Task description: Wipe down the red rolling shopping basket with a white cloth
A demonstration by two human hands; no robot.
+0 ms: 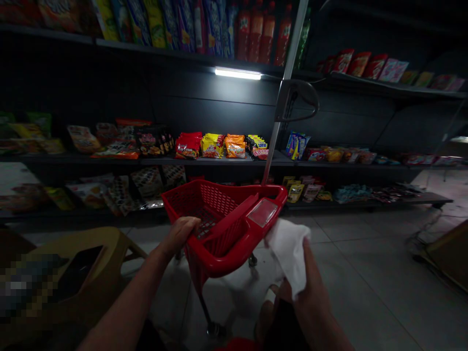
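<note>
My left hand (179,235) grips the near left rim of a red plastic rolling shopping basket (204,187), which stands on wheels with a tall metal pull handle (281,107) rising from its far corner. My right hand (310,297) sits just right of the basket, low in view, and holds a crumpled white cloth (288,256). The cloth's top edge lies close to the basket's corner. The basket's inside shows only dimly through its mesh, and I see no goods in it.
Dark store shelves (219,158) with bagged snacks and bottled drinks run across the back. A tan plastic stool (117,241) stands at lower left, bearing a dark object and a pixelated patch. A tiled floor (365,273) stretches right, towards a brown flat object (448,253).
</note>
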